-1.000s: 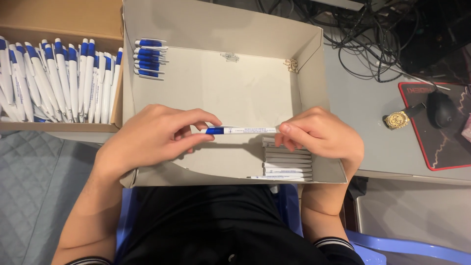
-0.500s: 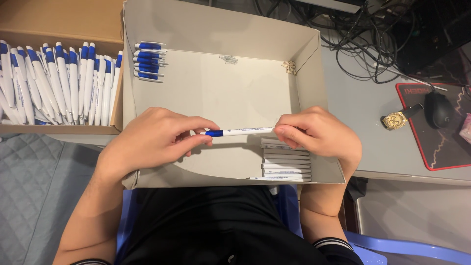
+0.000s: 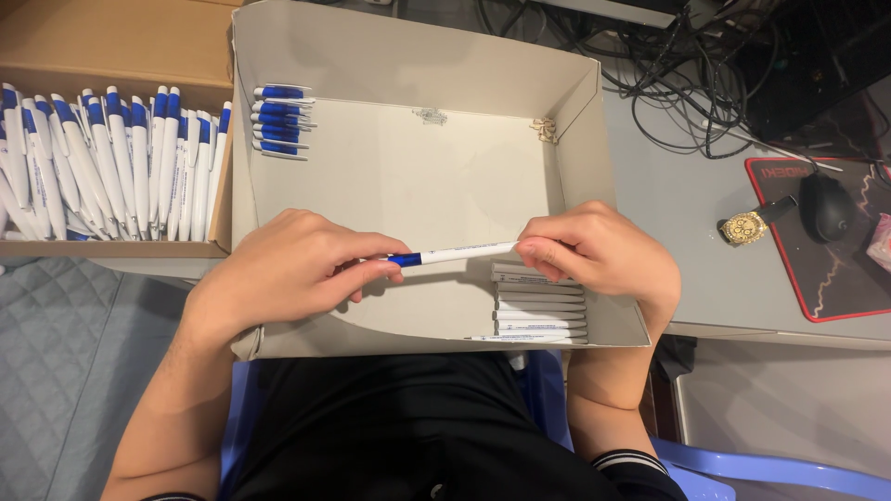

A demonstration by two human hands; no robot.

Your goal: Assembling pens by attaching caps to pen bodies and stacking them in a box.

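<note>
Mid-assembly, by the look: left hand (image 3: 278, 278) pinching the blue end, right hand (image 3: 599, 252) gripping the white barrel of a pen (image 3: 452, 253) over the white cardboard box (image 3: 418, 65) (small white boxes (image 3: 540, 311) below). Next: a straight, steady push together.

Surface: grey desk (image 3: 668, 195) | on it: open white cardboard box (image 3: 408, 56), centre | brown cardboard box (image 3: 111, 42), far left | tangle of black cables (image 3: 687, 74), back | red-edged mouse pad (image 3: 817, 278), right | gold wristwatch (image 3: 744, 227), just beside pad's edge
</note>
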